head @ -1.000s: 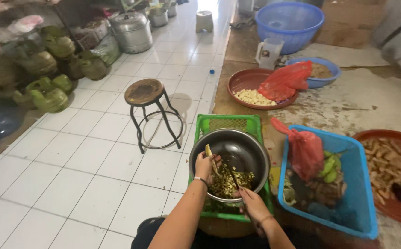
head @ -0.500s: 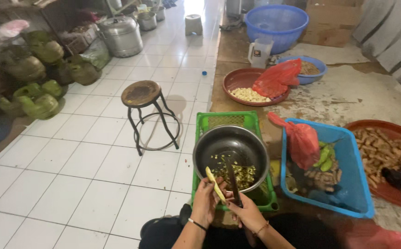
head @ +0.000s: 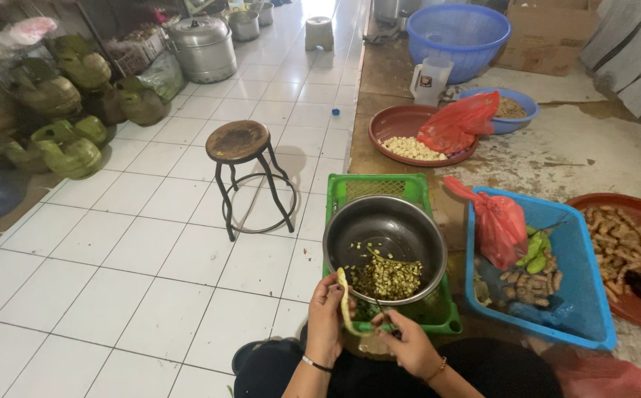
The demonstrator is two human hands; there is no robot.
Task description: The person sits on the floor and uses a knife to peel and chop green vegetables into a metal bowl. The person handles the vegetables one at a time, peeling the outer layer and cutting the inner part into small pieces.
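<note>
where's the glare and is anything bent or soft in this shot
Head view: strongest glare blows out the white floor tiles at the top; a soft sheen on the metal bowl rim; wide-lens bending curves the tile lines toward the left edge; the left hand and right hand look sharp enough.

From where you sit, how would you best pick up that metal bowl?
Grip the bowl by its rolled rim on the far bare side, coming from above. The rim stands proud of the green crate beneath it, and the near edge is crowded by both hands and the chopped pieces.
</note>
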